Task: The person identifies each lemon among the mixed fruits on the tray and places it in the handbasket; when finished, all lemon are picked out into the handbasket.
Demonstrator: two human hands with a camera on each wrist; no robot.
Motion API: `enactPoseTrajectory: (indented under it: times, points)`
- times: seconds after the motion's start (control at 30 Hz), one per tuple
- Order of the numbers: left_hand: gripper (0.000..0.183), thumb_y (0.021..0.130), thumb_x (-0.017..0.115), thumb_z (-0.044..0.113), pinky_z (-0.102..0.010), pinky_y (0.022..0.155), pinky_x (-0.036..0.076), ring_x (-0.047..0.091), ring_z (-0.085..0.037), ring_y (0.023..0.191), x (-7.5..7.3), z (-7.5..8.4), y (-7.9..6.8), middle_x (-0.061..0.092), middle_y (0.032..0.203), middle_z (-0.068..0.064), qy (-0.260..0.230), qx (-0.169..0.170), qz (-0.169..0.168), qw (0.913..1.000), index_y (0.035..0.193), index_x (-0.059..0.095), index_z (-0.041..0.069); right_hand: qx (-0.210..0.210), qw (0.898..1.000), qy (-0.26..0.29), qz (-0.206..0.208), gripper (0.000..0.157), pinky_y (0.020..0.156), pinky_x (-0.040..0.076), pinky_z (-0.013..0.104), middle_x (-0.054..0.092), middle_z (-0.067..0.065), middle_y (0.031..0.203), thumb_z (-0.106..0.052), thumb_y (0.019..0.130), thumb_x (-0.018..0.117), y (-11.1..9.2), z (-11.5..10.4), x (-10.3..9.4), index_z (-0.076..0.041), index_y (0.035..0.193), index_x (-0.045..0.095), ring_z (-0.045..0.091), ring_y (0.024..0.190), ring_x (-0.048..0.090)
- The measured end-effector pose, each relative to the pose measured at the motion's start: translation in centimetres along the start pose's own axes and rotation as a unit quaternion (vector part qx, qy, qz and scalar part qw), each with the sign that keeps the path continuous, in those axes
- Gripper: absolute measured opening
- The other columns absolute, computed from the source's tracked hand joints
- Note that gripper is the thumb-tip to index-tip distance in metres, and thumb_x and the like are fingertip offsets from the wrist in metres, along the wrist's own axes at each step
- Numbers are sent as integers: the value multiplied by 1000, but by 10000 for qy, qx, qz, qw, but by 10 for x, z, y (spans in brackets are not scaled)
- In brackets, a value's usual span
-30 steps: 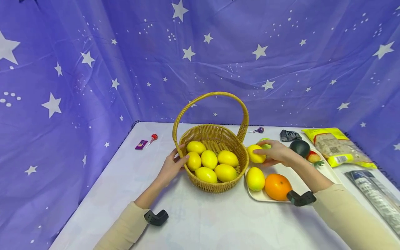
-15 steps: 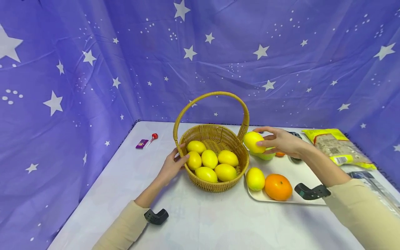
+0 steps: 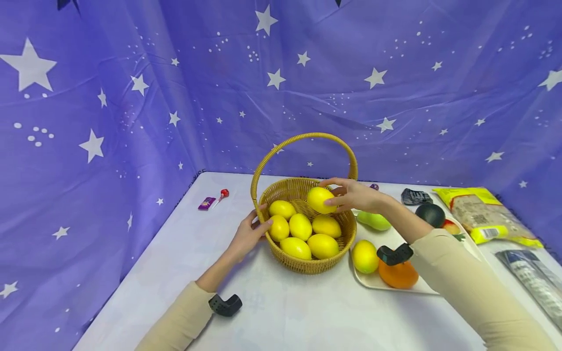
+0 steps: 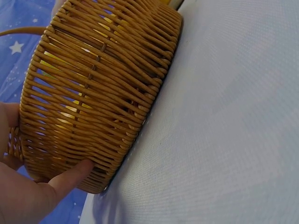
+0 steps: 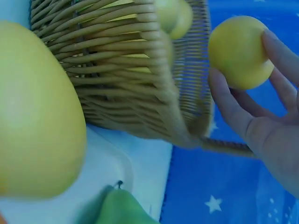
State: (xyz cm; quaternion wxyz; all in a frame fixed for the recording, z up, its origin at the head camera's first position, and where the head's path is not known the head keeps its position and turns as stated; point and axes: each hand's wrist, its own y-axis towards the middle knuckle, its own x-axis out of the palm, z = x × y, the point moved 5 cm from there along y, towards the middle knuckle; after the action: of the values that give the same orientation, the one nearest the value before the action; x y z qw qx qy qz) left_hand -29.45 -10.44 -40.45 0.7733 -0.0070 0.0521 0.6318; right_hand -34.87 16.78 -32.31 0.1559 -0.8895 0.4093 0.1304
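A wicker basket [image 3: 303, 265] with a tall arched handle stands on the white table, several lemons [image 3: 300, 226] lying inside. My left hand [image 3: 247, 236] grips its left rim at the handle's foot; in the left wrist view a fingertip [image 4: 84, 167] presses the woven wall. Above the basket's right half, my right hand [image 3: 357, 196] pinches a lemon [image 3: 319, 200] between thumb and fingers. The right wrist view has this lemon [image 5: 240, 52] held apart from the rim. Another lemon [image 3: 365, 257] lies on the cream tray [image 3: 391, 237] beside the basket.
Also on the tray are an orange [image 3: 397, 275], partly behind the wrist camera, a green pear [image 3: 374, 220] and a dark green fruit [image 3: 430, 215]. Farther right lie a yellow bag [image 3: 487, 212] and a silvery packet [image 3: 533, 275]. A red lollipop [image 3: 224, 193] and purple sweet [image 3: 206, 203] lie at left.
My right hand has lifted the lemon from the tray and carried it left over the basket. The left hand keeps its grip on the rim. The head view has shifted slightly.
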Motion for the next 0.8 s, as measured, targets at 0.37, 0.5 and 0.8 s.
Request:
enactPoseTrajectory:
  times: [0.37,0.5,0.8]
  points:
    - [58,99,57,17,-42,90,54,40,-39,132,0,-3,1,30,151,-26,-61,28,3,10000,150,31,6,250,9966,-749,217,52,88,53,50,51,28,129,-9,96,61,50,15,22,-6,145,41,36,111,55]
    - [58,99,57,17,-41,89,54,41,-38,132,1,-2,0,30,151,-25,-35,12,32,10000,150,32,7,501,9918,-1150,244,50,84,52,48,55,24,123,-11,96,62,58,21,25,-8,142,45,31,104,57]
    - [58,99,57,18,-41,89,54,40,-38,132,0,-3,1,30,151,-25,-5,17,34,10000,151,31,8,836,9893,-1196,31,51,90,52,40,41,31,141,-7,96,60,59,28,26,-5,144,42,39,129,43]
